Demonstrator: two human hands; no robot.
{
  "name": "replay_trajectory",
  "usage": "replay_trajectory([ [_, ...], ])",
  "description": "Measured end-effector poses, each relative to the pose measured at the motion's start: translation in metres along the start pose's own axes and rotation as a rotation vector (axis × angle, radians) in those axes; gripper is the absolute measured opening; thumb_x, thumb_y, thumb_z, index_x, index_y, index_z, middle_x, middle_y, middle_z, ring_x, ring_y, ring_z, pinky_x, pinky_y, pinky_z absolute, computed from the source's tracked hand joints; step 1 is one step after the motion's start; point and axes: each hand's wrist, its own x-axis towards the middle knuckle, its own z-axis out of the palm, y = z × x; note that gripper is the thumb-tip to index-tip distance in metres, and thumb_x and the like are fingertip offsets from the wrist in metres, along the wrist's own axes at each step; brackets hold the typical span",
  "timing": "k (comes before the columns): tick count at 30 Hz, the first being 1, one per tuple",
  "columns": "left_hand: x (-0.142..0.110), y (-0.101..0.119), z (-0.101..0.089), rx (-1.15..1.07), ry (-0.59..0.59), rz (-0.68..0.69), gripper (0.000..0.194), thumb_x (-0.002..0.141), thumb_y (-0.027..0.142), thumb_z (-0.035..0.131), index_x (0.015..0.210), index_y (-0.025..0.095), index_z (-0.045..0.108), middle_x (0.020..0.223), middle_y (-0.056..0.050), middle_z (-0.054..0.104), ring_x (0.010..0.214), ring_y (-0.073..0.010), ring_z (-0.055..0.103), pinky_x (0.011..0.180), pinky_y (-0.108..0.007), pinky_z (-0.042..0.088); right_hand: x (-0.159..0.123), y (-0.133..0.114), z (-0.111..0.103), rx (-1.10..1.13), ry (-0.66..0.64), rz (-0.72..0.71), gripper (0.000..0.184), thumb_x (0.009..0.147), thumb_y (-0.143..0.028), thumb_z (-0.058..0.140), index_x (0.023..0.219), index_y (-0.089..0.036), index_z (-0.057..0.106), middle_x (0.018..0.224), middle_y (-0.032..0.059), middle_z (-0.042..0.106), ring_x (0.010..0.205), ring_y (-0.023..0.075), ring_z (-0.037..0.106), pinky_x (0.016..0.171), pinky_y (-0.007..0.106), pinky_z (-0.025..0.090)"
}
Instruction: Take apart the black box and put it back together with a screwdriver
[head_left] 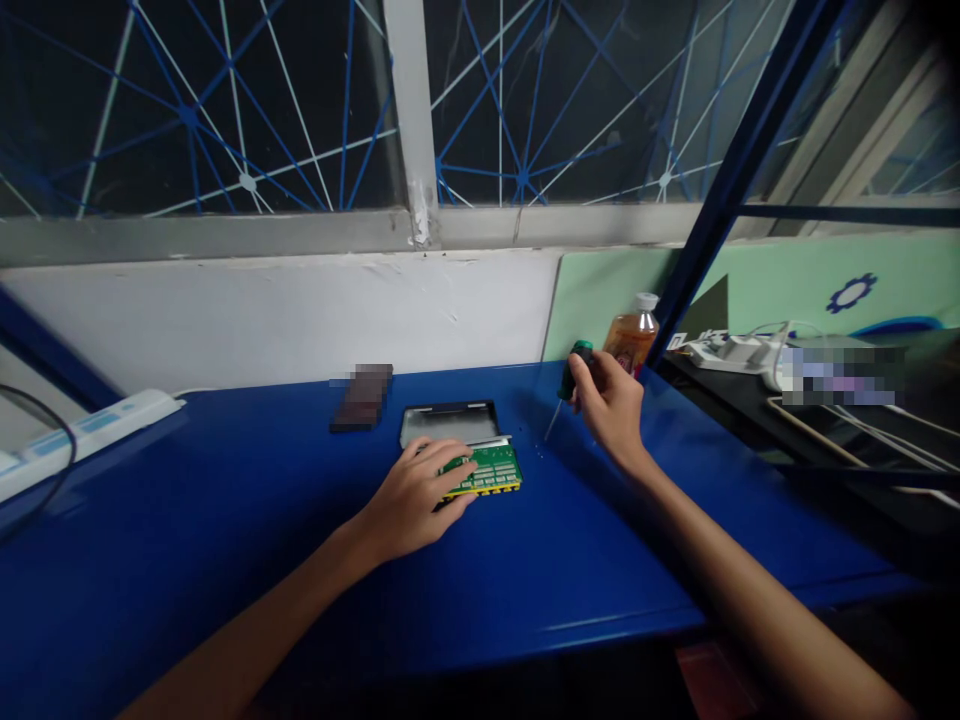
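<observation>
My left hand [420,492] grips a green circuit board [495,465], its fingers over the top and its thumb along the near edge. Yellow pieces line that near edge. The hand hides the board's left part. Right behind the board lies an open dark case shell [450,424] with a pale inside. In my right hand [611,400] is a screwdriver [567,378] with a black and green handle. Its thin shaft points down and left, the tip close to the table. Tiny bits, perhaps screws [540,452], lie near the tip.
The blue table [300,570] bears a blurred dark flat object [362,397] behind my left hand. A bottle of orange liquid [631,335] stands behind my right hand. A white power strip [97,435] lies at left. Cables and chargers [739,352] crowd a black surface at right.
</observation>
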Motion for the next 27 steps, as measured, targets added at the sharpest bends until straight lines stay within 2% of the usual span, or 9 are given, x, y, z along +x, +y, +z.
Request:
replay_trajectory([
  [3, 0.000, 0.000, 0.000, 0.005, -0.001, 0.001, 0.027, 0.090, 0.025, 0.056, 0.116, 0.019, 0.061, 0.117, -0.011, 0.064, 0.113, -0.0267, 0.056, 0.092, -0.049, 0.045, -0.004, 0.000, 0.002, 0.042, -0.015, 0.006, 0.033, 0.091, -0.045, 0.051, 0.108, -0.017, 0.061, 0.056, -0.0025, 0.055, 0.046, 0.0130, 0.054, 0.047, 0.026, 0.044],
  [7, 0.000, 0.000, 0.000, 0.009, -0.007, 0.001, 0.026, 0.091, 0.026, 0.055, 0.115, 0.019, 0.062, 0.117, -0.011, 0.063, 0.113, -0.0270, 0.056, 0.091, -0.049, 0.045, -0.007, 0.002, 0.004, -0.010, -0.039, -0.039, 0.033, 0.091, -0.043, 0.052, 0.109, -0.017, 0.061, 0.063, 0.0005, 0.060, 0.053, 0.0137, 0.056, 0.052, 0.028, 0.046],
  [18, 0.000, -0.002, 0.001, -0.009, -0.001, 0.003, 0.026, 0.091, 0.026, 0.055, 0.115, 0.020, 0.061, 0.117, -0.011, 0.063, 0.112, -0.0269, 0.056, 0.092, -0.049, 0.045, -0.009, -0.005, 0.004, -0.031, -0.100, -0.028, 0.035, 0.090, -0.046, 0.051, 0.110, -0.019, 0.060, 0.067, 0.0007, 0.061, 0.057, 0.0160, 0.058, 0.056, 0.032, 0.049],
  [24, 0.002, 0.001, -0.001, -0.040, 0.015, -0.027, 0.028, 0.089, 0.029, 0.058, 0.115, 0.021, 0.062, 0.116, -0.010, 0.063, 0.111, -0.0270, 0.056, 0.092, -0.050, 0.044, -0.006, -0.013, 0.005, 0.271, -0.009, 0.110, 0.030, 0.088, -0.046, 0.055, 0.101, -0.020, 0.061, 0.055, -0.0046, 0.052, 0.045, 0.0133, 0.055, 0.048, 0.029, 0.047],
  [27, 0.005, 0.005, -0.001, -0.094, 0.083, -0.067, 0.026, 0.089, 0.028, 0.059, 0.114, 0.020, 0.063, 0.114, -0.010, 0.064, 0.106, -0.0250, 0.058, 0.091, -0.047, 0.045, -0.006, -0.021, 0.008, 0.491, -0.021, 0.206, 0.028, 0.086, -0.047, 0.059, 0.092, -0.020, 0.060, 0.054, -0.0060, 0.050, 0.041, 0.0119, 0.053, 0.042, 0.027, 0.047],
])
